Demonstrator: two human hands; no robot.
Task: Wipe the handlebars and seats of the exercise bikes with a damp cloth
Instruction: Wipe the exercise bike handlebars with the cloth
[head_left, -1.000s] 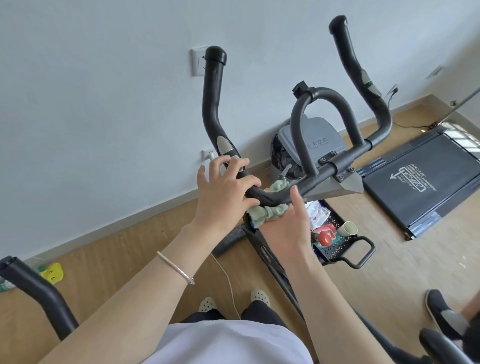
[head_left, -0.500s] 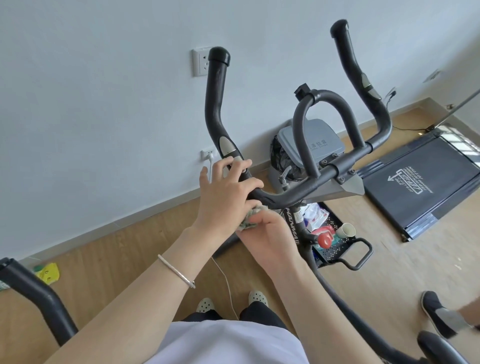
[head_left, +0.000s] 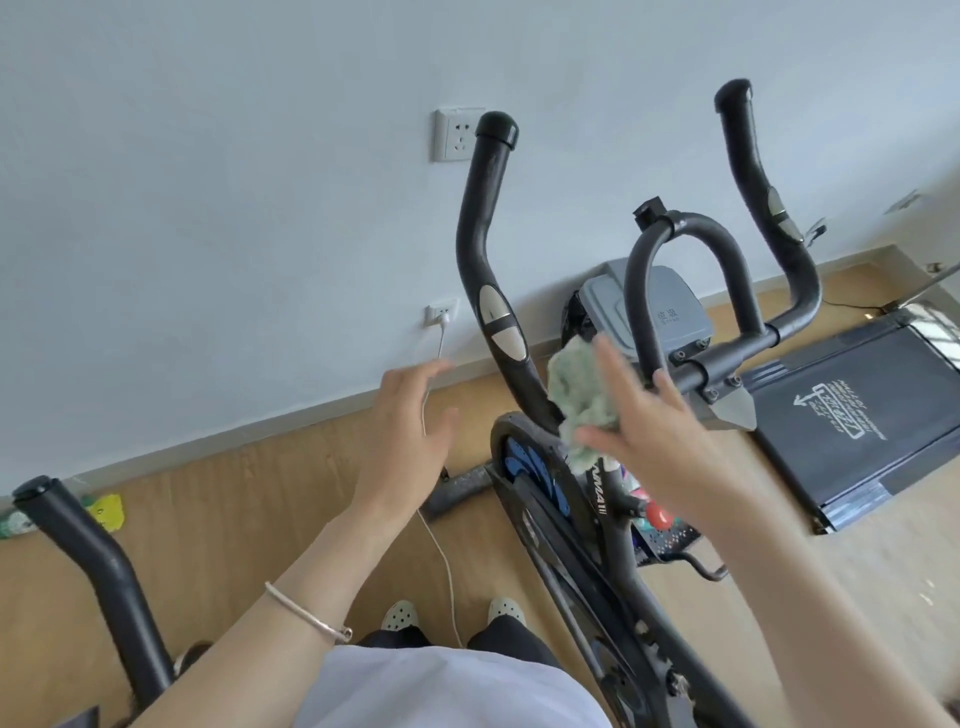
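Green cloth (head_left: 582, 400) is bunched up in your right hand (head_left: 657, 447), with the thumb tucked under the wad and the fingers splayed above it. It's all a bit blurred, so you've got it, but how tightly I can't tell. Just left of that grip, touching or nearly so, runs the left handlebar horn (head_left: 475, 249). The centre loop (head_left: 636, 291) rises right behind your fingertips, and the right handlebar horn (head_left: 745, 156) stands well off to the right. Your left hand (head_left: 410, 436) is further left, off the bar, fingers relaxed and holding nothing, with a bracelet (head_left: 306, 613) on its wrist. A treadmill (head_left: 857, 415) lies on the floor to the right of the grip.
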